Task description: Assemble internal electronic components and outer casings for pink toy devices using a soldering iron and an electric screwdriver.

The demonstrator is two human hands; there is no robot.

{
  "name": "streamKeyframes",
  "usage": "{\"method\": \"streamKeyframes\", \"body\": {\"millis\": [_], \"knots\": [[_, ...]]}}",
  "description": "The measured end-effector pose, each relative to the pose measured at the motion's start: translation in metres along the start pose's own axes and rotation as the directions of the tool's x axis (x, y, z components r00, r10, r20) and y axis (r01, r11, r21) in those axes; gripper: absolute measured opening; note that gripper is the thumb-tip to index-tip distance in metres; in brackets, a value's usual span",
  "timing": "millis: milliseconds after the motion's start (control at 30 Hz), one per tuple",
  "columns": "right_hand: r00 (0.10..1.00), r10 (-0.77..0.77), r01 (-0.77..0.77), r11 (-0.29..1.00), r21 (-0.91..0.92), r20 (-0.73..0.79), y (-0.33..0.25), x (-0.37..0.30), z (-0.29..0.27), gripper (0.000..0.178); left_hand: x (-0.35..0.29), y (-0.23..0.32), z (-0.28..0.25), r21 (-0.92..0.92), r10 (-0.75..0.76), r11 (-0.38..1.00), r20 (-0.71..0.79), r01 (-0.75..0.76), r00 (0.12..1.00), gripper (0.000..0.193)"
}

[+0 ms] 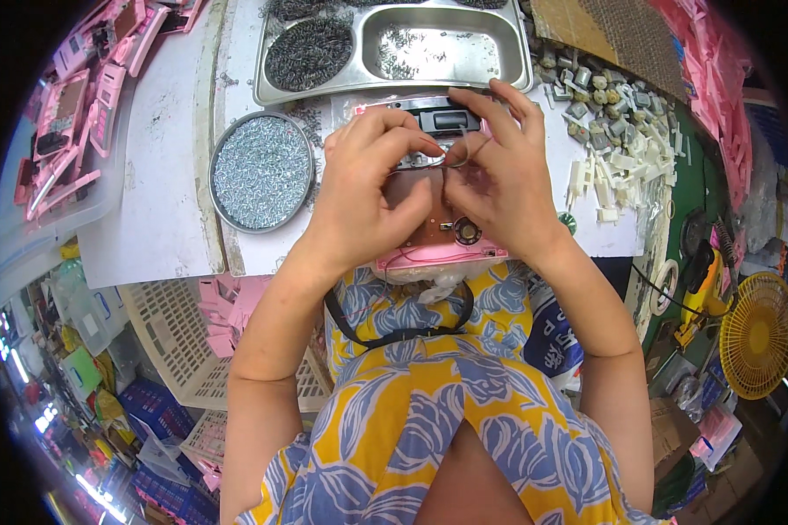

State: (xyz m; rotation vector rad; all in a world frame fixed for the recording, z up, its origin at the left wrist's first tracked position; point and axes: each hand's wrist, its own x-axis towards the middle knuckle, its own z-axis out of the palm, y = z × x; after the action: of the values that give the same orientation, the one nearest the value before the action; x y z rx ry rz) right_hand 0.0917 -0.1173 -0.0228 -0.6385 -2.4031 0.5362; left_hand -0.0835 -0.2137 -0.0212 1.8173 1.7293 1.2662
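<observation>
A pink plastic housing (451, 254) lies in front of me on the bench, with a brown circuit board (429, 229) and a small round black part (467, 231) in it. My right hand (508, 171) pinches a thin wire (454, 164) above the board. Curled over the board's left side is my left hand (372, 179), its fingertips close to the same wire; what they grip is hidden. Beyond my fingers sits a black part with a raised rectangular block (451, 120). Thin red wires run along the housing's near edge.
A round tray of small silvery screws (261, 172) stands left. At the back is a metal tray (446, 87) with dark springs. Small metal motors (600, 96) and white plastic pieces (617, 171) lie right. Pink parts (70, 114) fill a far-left bin; a yellow fan (757, 334) is far right.
</observation>
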Motion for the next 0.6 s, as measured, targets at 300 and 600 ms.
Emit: {"method": "streamKeyframes", "body": {"millis": [300, 600], "knots": [[0.998, 0.001, 0.003, 0.998, 0.057, -0.057, 0.0, -0.007, -0.004, 0.017, 0.004, 0.001, 0.011, 0.27, 0.12, 0.954, 0.045, -0.128, 0.992, 0.021], [0.999, 0.007, -0.006, 1.0, 0.025, -0.04, 0.006, -0.007, -0.003, 0.016, -0.01, -0.013, 0.013, 0.14, 0.099, 0.986, -0.072, -0.088, 0.993, 0.021]]}}
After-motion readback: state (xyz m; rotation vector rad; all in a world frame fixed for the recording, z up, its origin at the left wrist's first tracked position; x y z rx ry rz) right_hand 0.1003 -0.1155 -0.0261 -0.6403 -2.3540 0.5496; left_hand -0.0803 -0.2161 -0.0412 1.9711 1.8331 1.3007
